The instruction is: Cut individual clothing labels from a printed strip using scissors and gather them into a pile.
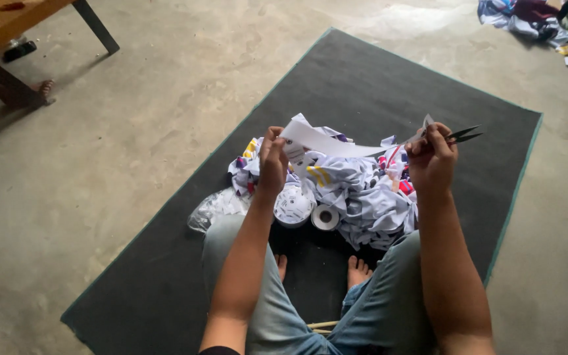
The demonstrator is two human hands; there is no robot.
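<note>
Between left hand [272, 161] and right hand [430, 161] stretches a white strip [327, 141]

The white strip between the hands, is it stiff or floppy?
Probably floppy: the white strip sags a little between the left hand and the right hand. It looks thin, so likely light. It may tear easily near the scissors.

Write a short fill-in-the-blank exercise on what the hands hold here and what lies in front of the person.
1. The left hand and right hand stretch a white ____ of ribbon between them.
2. The right hand also holds a small pair of ____, blades pointing right.
3. The heap of printed cloth lies on a dark ____ on the concrete floor.
4. Two white rolls sit just beyond the person's bare ____.

Missing words: strip; scissors; mat; feet
</note>
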